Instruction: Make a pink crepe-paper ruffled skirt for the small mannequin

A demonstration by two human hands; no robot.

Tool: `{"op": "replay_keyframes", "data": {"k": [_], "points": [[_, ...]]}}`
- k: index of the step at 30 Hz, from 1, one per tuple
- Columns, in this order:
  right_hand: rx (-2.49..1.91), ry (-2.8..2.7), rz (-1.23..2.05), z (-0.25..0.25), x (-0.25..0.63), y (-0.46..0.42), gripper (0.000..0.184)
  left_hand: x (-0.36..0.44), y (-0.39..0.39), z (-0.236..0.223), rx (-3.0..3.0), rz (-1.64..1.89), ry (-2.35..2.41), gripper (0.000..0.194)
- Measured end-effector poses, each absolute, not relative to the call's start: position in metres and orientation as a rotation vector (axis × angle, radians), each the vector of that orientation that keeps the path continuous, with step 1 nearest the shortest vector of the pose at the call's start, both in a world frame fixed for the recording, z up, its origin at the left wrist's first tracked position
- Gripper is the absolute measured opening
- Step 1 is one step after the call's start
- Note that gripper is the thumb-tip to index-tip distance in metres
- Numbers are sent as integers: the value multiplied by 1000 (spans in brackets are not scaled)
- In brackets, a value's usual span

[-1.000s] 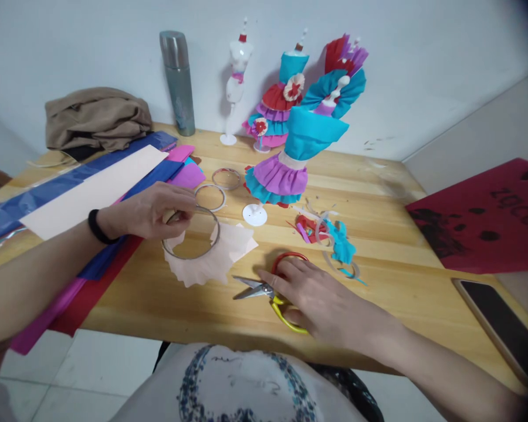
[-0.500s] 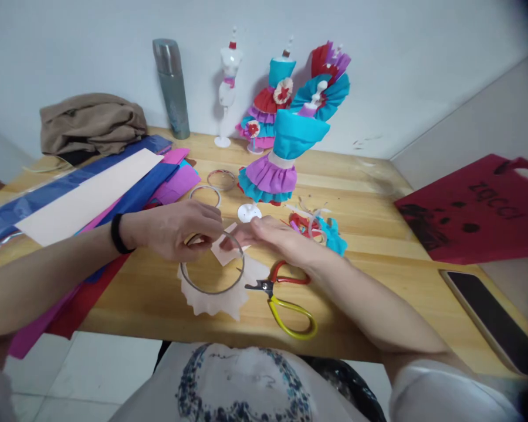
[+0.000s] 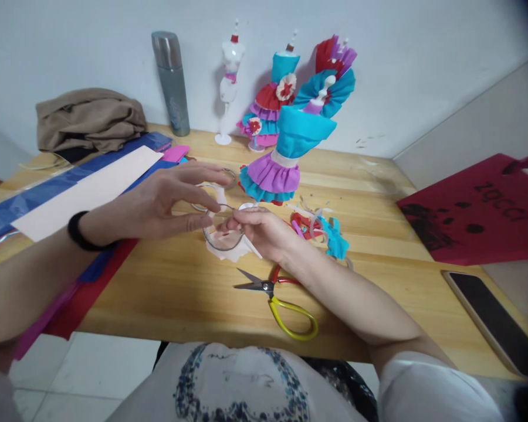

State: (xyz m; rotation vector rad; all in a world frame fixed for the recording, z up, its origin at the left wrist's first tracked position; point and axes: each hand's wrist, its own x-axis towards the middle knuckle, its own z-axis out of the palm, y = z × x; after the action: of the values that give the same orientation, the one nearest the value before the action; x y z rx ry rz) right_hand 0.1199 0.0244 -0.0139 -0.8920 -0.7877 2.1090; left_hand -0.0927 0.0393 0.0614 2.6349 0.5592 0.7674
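Since half a second ago, the thin ring [image 3: 225,249] shifted toward 1 o'clock and the left hand [image 3: 167,202] loosened up, fingers well spread at the ring's 10 o'clock; couldn't tell if it touched. Right hand [image 3: 264,231] was curled, pinching the ring around 2 o'clock. Pale scraps [image 3: 233,255] lay under it, with parted scissors [image 3: 267,287] on the table [image 3: 167,299] toward 5.

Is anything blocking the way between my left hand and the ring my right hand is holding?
Nothing visible. The left hand is right at the ring, which your right hand holds; the scissors lie nearer your body, off that path.
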Motion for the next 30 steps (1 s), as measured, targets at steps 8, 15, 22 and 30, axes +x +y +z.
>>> {"op": "replay_keyframes", "data": {"k": [8,15,22,30], "points": [[-871,-488,2155,-9,111,19,30,-81,-3,16,2881,779,807,20],[-738,-627,2169,-21,108,13,21,-75,0,-5,2900,867,771,14],[-536,-1028,2111,-28,119,18,40,-80,-5,34,2932,770,819,20],[-782,-1269,1931,-29,120,23,28,-91,-8,40,2739,560,881,23]]}}
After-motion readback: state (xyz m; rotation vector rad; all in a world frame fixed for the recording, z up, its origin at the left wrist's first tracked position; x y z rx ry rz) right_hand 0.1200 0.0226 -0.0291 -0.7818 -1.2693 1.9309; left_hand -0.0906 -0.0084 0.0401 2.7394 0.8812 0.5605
